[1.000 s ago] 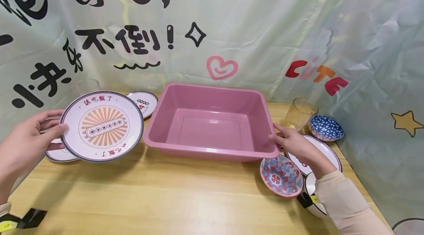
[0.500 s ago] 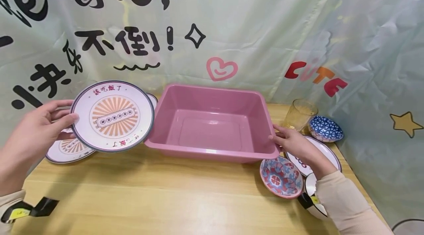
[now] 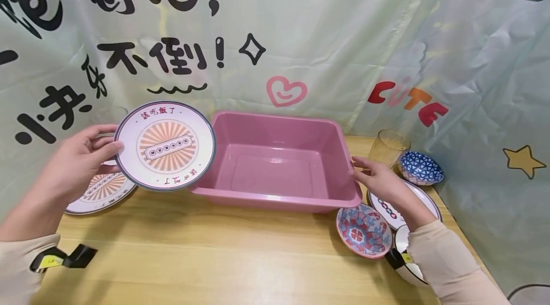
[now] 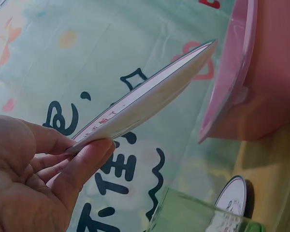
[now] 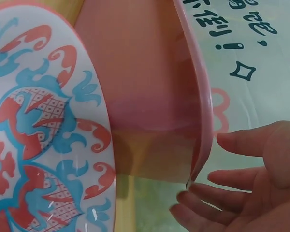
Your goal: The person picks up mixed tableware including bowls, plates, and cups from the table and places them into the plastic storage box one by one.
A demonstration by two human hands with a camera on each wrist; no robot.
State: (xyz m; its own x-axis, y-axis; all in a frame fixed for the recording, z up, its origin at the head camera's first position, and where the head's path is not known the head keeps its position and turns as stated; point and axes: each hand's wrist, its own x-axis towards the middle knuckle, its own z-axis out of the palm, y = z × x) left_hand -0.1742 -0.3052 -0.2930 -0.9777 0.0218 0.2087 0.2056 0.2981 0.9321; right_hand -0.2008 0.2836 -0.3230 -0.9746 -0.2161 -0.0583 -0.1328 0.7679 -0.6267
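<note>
Between thumb and fingers, my left hand (image 3: 81, 164) pinches the left rim of a white plate (image 3: 165, 146) with a blue edge and an orange sunburst. The plate is held up off the table, its right side overlapping the left end of a pink basin (image 3: 275, 173) in the head view. Edge-on in the left wrist view, the plate (image 4: 145, 99) slants up toward the basin. My right hand (image 3: 380, 181) is at the basin's right rim; in the right wrist view its thumb and fingers (image 5: 237, 142) are spread loosely beside that rim.
Another sunburst plate (image 3: 105, 190) lies at left, with a clear glass (image 3: 107, 115) behind. Around the right hand are a red-and-blue patterned bowl (image 3: 364, 231), a white plate (image 3: 423, 200), a white bowl (image 3: 412, 272), an amber glass (image 3: 388, 147) and a blue patterned bowl (image 3: 422, 169). A curtain hangs behind.
My left hand has carried the plate rightward and slightly up to the basin's left end, uncovering more of the plate on the table. My right hand stays by the rim, its fingers looser.
</note>
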